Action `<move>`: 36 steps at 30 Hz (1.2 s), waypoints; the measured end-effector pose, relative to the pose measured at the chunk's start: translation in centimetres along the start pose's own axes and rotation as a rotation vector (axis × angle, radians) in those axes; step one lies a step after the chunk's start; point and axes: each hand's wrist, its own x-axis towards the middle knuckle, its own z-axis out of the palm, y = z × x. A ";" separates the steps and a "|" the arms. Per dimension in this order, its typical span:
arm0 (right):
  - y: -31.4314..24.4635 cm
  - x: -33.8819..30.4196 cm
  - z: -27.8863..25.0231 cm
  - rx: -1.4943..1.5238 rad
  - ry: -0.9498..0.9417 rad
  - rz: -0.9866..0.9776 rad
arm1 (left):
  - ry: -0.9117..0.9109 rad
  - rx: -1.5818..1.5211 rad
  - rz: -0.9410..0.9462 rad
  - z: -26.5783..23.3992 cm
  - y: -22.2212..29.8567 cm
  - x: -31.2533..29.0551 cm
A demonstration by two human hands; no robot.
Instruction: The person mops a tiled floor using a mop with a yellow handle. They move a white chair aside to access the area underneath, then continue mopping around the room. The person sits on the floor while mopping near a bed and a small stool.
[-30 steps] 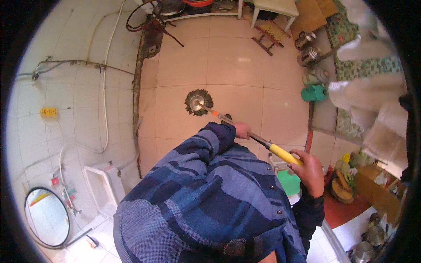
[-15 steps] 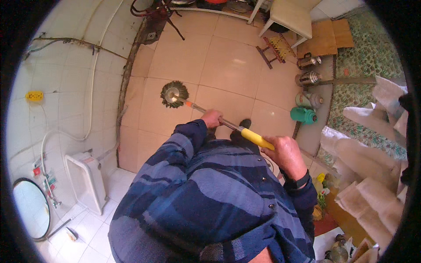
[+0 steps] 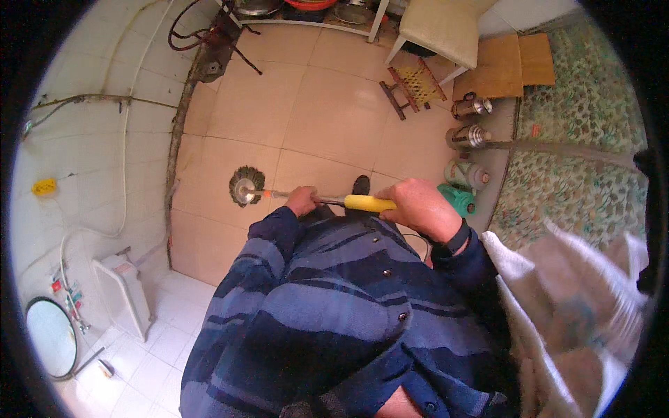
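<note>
A mop (image 3: 240,171) with a round metal disc and a dark grey-green fringe lies spread on the pinkish tiled floor (image 3: 327,97), near the left wall. My left hand (image 3: 302,201) is wrapped round the lower part of its metal pole. Farther up, my right hand (image 3: 421,204) closes over the end of the yellow grip (image 3: 366,203). The pole runs nearly level from the mop head at left to my right hand. One dark shoe (image 3: 361,185) shows just beyond the pole; the other is mostly hidden.
Several vacuum flasks (image 3: 467,174) stand along the right side. A small folding stool (image 3: 412,87) and a pale chair (image 3: 435,31) are at the far right, beside cardboard (image 3: 491,66). Pale cloths (image 3: 578,292) hang at right. A dark metal stand (image 3: 209,35) is far left.
The mop head sits lower and farther left in view, and the pole is closer to level. Both hands have shifted left with it. The whole view has shifted too.
</note>
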 end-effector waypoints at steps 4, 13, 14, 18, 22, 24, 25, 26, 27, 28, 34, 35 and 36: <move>1.2 3.8 -3.6 -0.089 -0.092 -0.070 | 0.081 -0.071 -0.060 -0.3 1.3 0.3; 3.5 18.0 -10.9 -0.175 -0.110 -0.393 | 0.517 -0.089 -0.242 -3.3 0.5 6.5; 3.6 19.0 -11.7 -0.250 -0.164 -0.337 | 0.530 -0.082 -0.259 -3.6 0.4 7.5; 3.9 23.1 -14.2 -0.360 -0.259 -0.341 | 0.255 -0.115 -0.408 -5.6 1.5 11.0; 7.0 26.5 -16.3 -0.230 -0.400 -0.485 | 0.369 -0.140 -0.481 -6.2 3.5 12.7; 8.8 29.8 -16.0 -0.301 -0.537 -0.491 | 0.423 -0.202 -0.540 -6.2 3.9 13.6; 10.0 31.8 -16.0 -0.353 -0.609 -0.480 | 0.574 -0.293 -0.537 -5.9 4.3 14.5; 11.4 33.5 -16.1 -0.375 -0.650 -0.523 | 0.720 -0.376 -0.559 -5.4 4.8 15.3; 12.2 34.9 -16.1 -0.429 -0.700 -0.532 | 0.847 -0.452 -0.584 -4.7 5.5 15.6; 12.9 37.0 -15.6 -0.482 -0.747 -0.546 | 0.971 -0.453 -0.676 -3.8 6.0 15.9; 15.3 47.5 -12.9 -0.792 -0.938 -0.611 | 1.173 -1.002 -1.152 2.3 11.8 19.5; 15.4 48.7 -13.8 -0.629 -1.017 -0.537 | 1.225 -1.022 -1.131 3.1 13.9 20.6; 15.2 49.7 -12.4 -0.735 -1.016 -0.578 | 1.193 -1.096 -1.150 4.9 14.4 21.5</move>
